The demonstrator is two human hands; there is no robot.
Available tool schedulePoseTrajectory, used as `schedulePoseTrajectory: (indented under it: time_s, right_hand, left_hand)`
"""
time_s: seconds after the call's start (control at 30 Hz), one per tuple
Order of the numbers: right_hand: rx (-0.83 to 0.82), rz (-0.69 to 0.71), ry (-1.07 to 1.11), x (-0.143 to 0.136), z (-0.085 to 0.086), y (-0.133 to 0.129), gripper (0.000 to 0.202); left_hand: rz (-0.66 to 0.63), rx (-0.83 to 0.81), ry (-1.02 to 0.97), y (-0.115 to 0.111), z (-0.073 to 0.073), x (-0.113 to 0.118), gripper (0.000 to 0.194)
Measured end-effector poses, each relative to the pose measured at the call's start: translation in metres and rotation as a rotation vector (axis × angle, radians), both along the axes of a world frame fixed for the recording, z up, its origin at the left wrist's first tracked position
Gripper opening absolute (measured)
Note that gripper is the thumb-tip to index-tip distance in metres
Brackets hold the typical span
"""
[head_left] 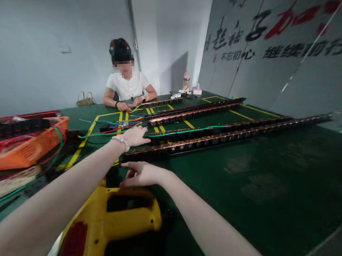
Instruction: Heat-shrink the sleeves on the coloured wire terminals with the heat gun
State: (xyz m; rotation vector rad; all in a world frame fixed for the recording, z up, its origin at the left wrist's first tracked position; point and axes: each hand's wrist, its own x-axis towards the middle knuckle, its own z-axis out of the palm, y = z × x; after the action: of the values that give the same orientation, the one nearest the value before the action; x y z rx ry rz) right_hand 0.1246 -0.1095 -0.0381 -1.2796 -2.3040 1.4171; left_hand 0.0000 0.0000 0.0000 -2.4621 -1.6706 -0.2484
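Orange plastic basket, well left of the near segmented strip; black and red parts heaped in it, green and pink wires trailing over its side. Woven handbag, beyond the near strip and left of it, by the far table edge.

Yellow hand tool with loop handle: on the viewer's side of the near strip's left end, partly behind the left forearm.

Co-worker in white top, seated beyond the near strip across the table, both hands at the left end of a short strip.

Left hand, pale band on wrist: just beyond the near strip's left end. Palm down, fingers extended and spread, no grip seen; contact with the strips and wires there cannot be made out.

Right hand: just short of the near strip's left end, above the yellow hand tool. Index finger extended, others curled; whether anything sits in the curl, cannot tell.

Near strip: black segments, coppery lines along the top, lying lengthwise on the green table. Second strip just behind it, green wire alongside; more strips farther back.

Drink bottle and pink tissue box, well beyond the near strip.
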Motion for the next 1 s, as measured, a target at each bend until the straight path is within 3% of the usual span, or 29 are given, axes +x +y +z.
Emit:
schedulePoseTrajectory:
  time_s: [0.1,0.27,0.37,0.53,0.63,0.83,1.0]
  right_hand:
    - [-0.008,-0.131,0.046,0.013,0.008,0.021,0.056]
    - [-0.109,-0.296,0.180,0.030,0.013,0.040,0.055]
    - [-0.175,-0.336,0.286,0.032,0.013,0.040,0.056]
    - [-0.182,-0.467,0.622,0.032,0.021,0.045,0.072]
    - [-0.106,-0.598,0.866,0.041,0.033,0.055,0.077]
    - [-0.018,-0.799,1.089,0.049,0.052,0.056,0.066]
    - [0.207,-0.778,1.182,0.035,0.074,0.033,0.061]
  left_hand:
    - [0.039,-0.085,0.040,0.012,-0.012,-0.002,0.066]
    - [0.049,-0.006,0.106,0.017,-0.018,-0.010,0.060]
    - [0.011,0.191,0.210,0.003,0.000,-0.018,0.054]
    - [-0.060,0.516,0.278,-0.040,0.052,-0.035,0.053]
    - [-0.040,0.592,0.292,-0.059,0.064,-0.039,0.058]
    - [-0.060,0.568,0.123,-0.086,0.036,-0.038,0.051]
    - [-0.106,0.657,-0.063,-0.090,0.023,-0.043,0.049]
